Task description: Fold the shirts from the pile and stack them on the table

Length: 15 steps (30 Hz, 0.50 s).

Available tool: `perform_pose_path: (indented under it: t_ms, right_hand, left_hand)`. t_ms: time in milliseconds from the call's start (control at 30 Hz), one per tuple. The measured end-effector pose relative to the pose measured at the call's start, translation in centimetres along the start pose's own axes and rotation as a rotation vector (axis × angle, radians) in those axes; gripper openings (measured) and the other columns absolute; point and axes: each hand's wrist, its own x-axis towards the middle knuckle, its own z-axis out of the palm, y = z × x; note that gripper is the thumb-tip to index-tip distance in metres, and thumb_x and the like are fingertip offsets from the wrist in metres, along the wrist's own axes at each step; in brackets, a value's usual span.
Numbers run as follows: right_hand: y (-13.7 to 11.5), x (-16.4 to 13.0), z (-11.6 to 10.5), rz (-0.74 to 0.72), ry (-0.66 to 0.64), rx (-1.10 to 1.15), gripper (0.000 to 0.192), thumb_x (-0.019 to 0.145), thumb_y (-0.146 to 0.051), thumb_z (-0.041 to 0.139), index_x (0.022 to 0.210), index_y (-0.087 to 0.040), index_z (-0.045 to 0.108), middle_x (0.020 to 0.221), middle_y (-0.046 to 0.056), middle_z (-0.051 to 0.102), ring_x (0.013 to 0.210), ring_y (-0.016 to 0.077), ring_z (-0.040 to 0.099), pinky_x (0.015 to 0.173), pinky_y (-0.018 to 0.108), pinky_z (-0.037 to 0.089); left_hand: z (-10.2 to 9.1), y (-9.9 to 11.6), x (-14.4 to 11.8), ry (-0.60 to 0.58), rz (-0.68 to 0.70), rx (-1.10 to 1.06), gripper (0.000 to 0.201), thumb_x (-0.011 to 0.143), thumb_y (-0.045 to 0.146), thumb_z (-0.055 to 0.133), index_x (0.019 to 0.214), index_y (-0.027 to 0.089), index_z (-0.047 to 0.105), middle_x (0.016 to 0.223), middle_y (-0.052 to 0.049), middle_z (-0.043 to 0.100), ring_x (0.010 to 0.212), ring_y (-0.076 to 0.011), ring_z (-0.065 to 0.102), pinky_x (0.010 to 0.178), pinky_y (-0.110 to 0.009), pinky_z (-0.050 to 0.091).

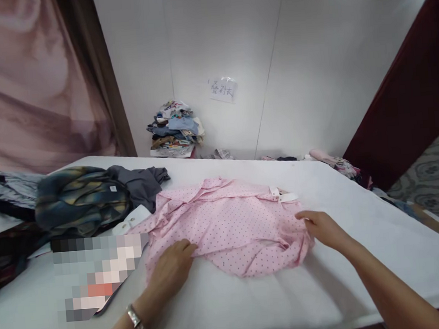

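Note:
A pink shirt with small dark dots (231, 219) lies spread and partly folded over on the white table. White cuffs with buttons show at its upper right and at its left end. My left hand (174, 264), with a metal band on the wrist, is closed on the shirt's near edge at the left. At the right side my right hand (319, 227) pinches the shirt's edge between thumb and fingers. Wrinkles gather in the fabric beside the right hand.
A plaid garment (81, 200) and a dark grey garment (141, 183) lie heaped at the left. A pile of folded clothes (174, 127) stands by the wall. More clothes (333, 160) lie past the table's far right edge. A pixelated flat object (106, 275) rests near my left arm.

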Motion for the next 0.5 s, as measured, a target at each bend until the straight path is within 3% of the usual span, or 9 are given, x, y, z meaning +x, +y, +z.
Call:
perform_pose_path:
  t_ms: [100, 200, 267, 367, 433, 500]
  right_hand:
    - [-4.5, 5.2, 2.2, -0.118, -0.038, 0.02, 0.034, 0.08, -0.026, 0.047, 0.103, -0.027, 0.072, 0.107, 0.004, 0.071, 0.087, 0.0219, 0.067, 0.077, 0.034, 0.052]
    - [-9.0, 10.9, 6.0, -0.191, -0.134, 0.062, 0.038, 0.085, -0.029, 0.047, 0.118, -0.025, 0.066, 0.12, 0.006, 0.066, 0.092, 0.0213, 0.066, 0.079, 0.032, 0.051]
    - [-11.6, 14.3, 8.9, -0.22, -0.203, 0.013, 0.047, 0.086, -0.03, 0.05, 0.133, -0.025, 0.055, 0.13, 0.006, 0.06, 0.101, 0.0216, 0.064, 0.083, 0.031, 0.049]
    - [-15.0, 18.4, 13.5, -0.226, -0.288, -0.134, 0.065, 0.082, -0.032, 0.06, 0.144, -0.028, 0.04, 0.123, 0.008, 0.064, 0.105, 0.0253, 0.062, 0.086, 0.033, 0.046]
    - [-16.7, 20.6, 16.1, -0.213, -0.311, -0.161, 0.064, 0.075, -0.03, 0.066, 0.137, -0.027, 0.048, 0.111, 0.009, 0.069, 0.104, 0.0284, 0.062, 0.085, 0.036, 0.046]
    - [-18.1, 22.8, 18.0, -0.203, -0.298, -0.107, 0.046, 0.071, -0.025, 0.069, 0.117, -0.022, 0.066, 0.1, 0.011, 0.071, 0.101, 0.03, 0.063, 0.084, 0.036, 0.046]
  left_hand:
    - [0.9, 0.2, 0.0, 0.008, -0.015, 0.002, 0.03, 0.083, 0.013, 0.042, 0.1, 0.02, 0.066, 0.098, -0.009, 0.065, 0.091, -0.0232, 0.061, 0.078, -0.037, 0.048]
    - [1.3, 0.1, -0.2, 0.08, -0.011, -0.039, 0.03, 0.082, 0.012, 0.043, 0.1, 0.021, 0.066, 0.098, -0.008, 0.065, 0.089, -0.0213, 0.06, 0.078, -0.036, 0.049]
    - [1.5, 0.0, -0.4, 0.115, -0.006, -0.073, 0.03, 0.08, 0.012, 0.045, 0.1, 0.022, 0.065, 0.097, -0.007, 0.065, 0.088, -0.0203, 0.061, 0.077, -0.035, 0.05]
    - [1.8, -0.3, -0.7, 0.151, -0.005, -0.104, 0.03, 0.077, 0.011, 0.047, 0.098, 0.023, 0.066, 0.097, -0.007, 0.067, 0.087, -0.0206, 0.062, 0.076, -0.035, 0.051]
    - [1.9, -0.3, -0.7, 0.168, 0.0, -0.118, 0.031, 0.075, 0.01, 0.048, 0.096, 0.023, 0.066, 0.096, -0.007, 0.068, 0.087, -0.0212, 0.063, 0.075, -0.036, 0.052]
    - [2.0, -0.3, -0.7, 0.179, 0.003, -0.135, 0.032, 0.073, 0.009, 0.047, 0.094, 0.024, 0.066, 0.094, -0.006, 0.068, 0.085, -0.0214, 0.063, 0.074, -0.036, 0.053]
